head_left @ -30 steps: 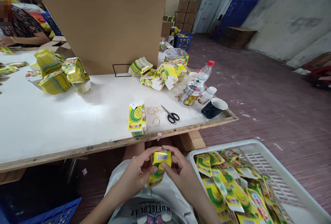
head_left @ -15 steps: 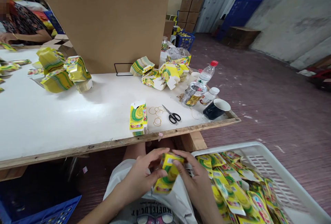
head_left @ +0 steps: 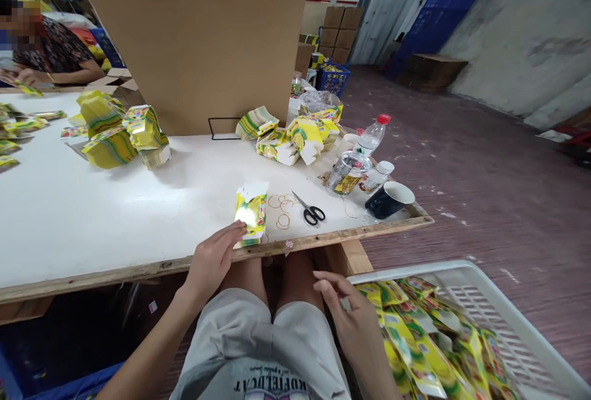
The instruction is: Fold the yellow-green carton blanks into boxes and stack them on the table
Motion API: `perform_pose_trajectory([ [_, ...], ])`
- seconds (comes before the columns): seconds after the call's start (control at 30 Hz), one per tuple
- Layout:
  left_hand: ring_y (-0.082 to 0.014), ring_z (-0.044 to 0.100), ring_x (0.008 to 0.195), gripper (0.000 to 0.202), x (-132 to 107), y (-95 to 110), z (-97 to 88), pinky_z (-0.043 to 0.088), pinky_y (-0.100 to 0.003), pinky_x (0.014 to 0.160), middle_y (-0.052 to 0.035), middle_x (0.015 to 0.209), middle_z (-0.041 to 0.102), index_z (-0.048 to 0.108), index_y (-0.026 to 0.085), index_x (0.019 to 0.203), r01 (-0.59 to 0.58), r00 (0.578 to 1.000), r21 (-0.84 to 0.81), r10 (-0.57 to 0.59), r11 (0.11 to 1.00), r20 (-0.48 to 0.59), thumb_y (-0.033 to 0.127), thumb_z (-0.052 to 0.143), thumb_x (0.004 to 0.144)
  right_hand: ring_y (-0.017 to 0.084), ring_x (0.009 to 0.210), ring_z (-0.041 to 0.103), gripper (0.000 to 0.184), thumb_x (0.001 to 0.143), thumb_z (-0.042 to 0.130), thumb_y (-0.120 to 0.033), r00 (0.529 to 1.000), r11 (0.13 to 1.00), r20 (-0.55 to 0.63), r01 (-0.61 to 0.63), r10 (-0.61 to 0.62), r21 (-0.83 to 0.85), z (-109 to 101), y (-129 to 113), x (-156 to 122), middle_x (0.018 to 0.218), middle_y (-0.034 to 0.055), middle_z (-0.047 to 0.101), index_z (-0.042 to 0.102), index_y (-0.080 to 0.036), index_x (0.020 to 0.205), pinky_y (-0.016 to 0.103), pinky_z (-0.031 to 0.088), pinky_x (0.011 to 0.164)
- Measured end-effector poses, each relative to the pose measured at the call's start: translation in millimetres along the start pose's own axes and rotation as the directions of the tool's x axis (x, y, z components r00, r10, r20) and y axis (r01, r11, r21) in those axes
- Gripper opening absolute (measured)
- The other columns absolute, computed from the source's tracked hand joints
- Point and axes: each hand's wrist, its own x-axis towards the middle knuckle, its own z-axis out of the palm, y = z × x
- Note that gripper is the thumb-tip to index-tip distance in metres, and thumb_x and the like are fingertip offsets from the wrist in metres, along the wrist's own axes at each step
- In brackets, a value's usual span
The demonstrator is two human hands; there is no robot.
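Note:
My left hand (head_left: 215, 258) reaches over the table's front edge, its stretched fingers resting on the lower left of a small stack of flat yellow-and-green cartons (head_left: 252, 212). The thumb is mostly hidden. A bright glare covers part of the top carton. My right hand (head_left: 348, 314) hovers beside the near left side of a white plastic basket (head_left: 466, 268), fingers loosely bent and apart, holding nothing. Many yellow-and-green packs (head_left: 429, 338) fill the basket. Right of the stack lie several rubber bands (head_left: 282, 221) and black-handled scissors (head_left: 314, 214).
A dark mug (head_left: 385, 203), clear jar (head_left: 346, 175) and red-capped bottle (head_left: 372, 135) stand at the table's right corner. Carton bundles (head_left: 307, 138) lie before a tall cardboard sheet (head_left: 198, 43). Lower left is a blue crate (head_left: 78, 388). Another person (head_left: 55, 49) works at far left.
The yellow carton held between both hands above my lap is out of them. My left hand has moved up and left onto the carton stack; my right has drawn slightly right, toward the basket.

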Motion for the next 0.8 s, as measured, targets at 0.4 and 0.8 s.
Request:
perform_pose_trajectory([
  [0.4, -0.0327, 0.053, 0.137, 0.056, -50.3, 79.1, 32.8, 0.049, -0.046, 0.11, -0.0145, 0.152, 0.053, 0.048, 0.023, 0.147, 0.368, 0.927, -0.643, -0.318, 0.671, 0.198, 0.027, 0.064, 0.093, 0.023, 0.073, 0.068, 0.032, 0.088, 0.067, -0.049, 0.981, 0.935, 0.164, -0.149, 0.1, 0.323, 29.8, -10.6, -13.3, 0.08, 0.0082, 0.076, 0.074, -0.017, 0.086, 0.033, 0.055, 0.069],
  [0.8, -0.0206, 0.064, 0.08, 0.038, -38.2, 81.1, 23.9, 0.051, -0.026, 0.072, -0.0071, 0.092, 0.075, 0.073, 0.015, 0.112, 0.596, 0.796, -0.602, -0.295, 0.532, 0.528, 0.045, 0.056, 0.095, 0.028, 0.119, 0.058, 0.042, 0.089, 0.052, -0.008, 0.919, 0.914, 0.227, 0.364, -0.322, -0.178, 30.7, -12.7, -16.3, 0.126, 0.0094, 0.062, 0.057, -0.027, 0.126, 0.044, 0.05, 0.096],
])
